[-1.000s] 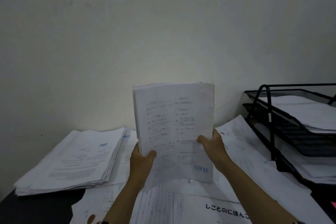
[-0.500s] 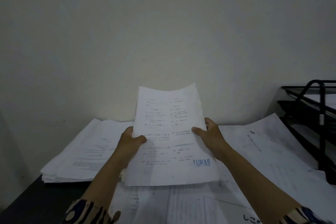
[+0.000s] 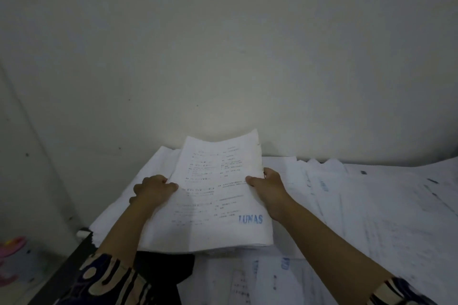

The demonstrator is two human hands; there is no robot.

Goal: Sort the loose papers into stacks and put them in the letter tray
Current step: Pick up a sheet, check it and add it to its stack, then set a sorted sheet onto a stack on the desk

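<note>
**At the left end of the worktop: setting the sheaf down square**

Over the left pile I hold the sheaf of papers by both long edges. My left hand curls round the left edge, thumb on top; my right hand pinches the right edge the same way, thumb lying on the printed face. Both grips are closed on the sheaf, neither is slack. Its near end, the one with the blue "LUNAS" stamp, appears to rest on the stacked papers beneath, while the far end is lifted and bowed.

To do this well, I judge I should lower the far end slowly, keeping both sides level so the sheets do not fan. Matching the edges to the pile below matters more than speed. I would let go only once the sheaf lies flat.

Loose papers cover the worktop to my right. The letter tray is out of view.
</note>
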